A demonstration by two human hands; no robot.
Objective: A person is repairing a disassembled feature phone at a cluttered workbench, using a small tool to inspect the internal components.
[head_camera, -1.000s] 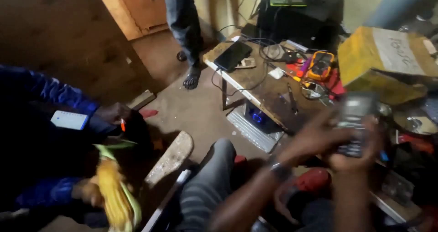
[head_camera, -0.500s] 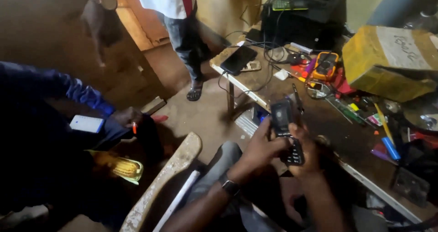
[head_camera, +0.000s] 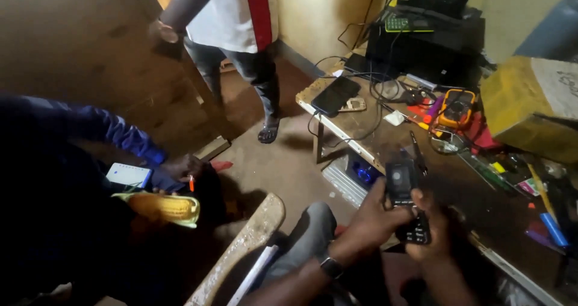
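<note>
I hold a small dark keypad phone (head_camera: 407, 202) upright in both hands, above my lap at the front edge of the wooden workbench (head_camera: 361, 131). My left hand (head_camera: 366, 220) grips its left side, with a dark watch on the wrist. My right hand (head_camera: 435, 223) cups its lower end from the right, fingers partly over the keypad.
The bench carries a black smartphone (head_camera: 335, 95), cables, a yellow multimeter (head_camera: 455, 108), pens, tools, a black machine (head_camera: 431, 48) and a yellow box (head_camera: 532, 106). A person in blue sleeves (head_camera: 114, 131) sits left holding corn (head_camera: 164, 207). Another person (head_camera: 236, 23) stands behind. A wooden plank (head_camera: 247, 241) leans beside my knee.
My view has swung left and down. Both hands brought the phone from the right, over the bench, down toward my lap. The standing person has come more into view.
</note>
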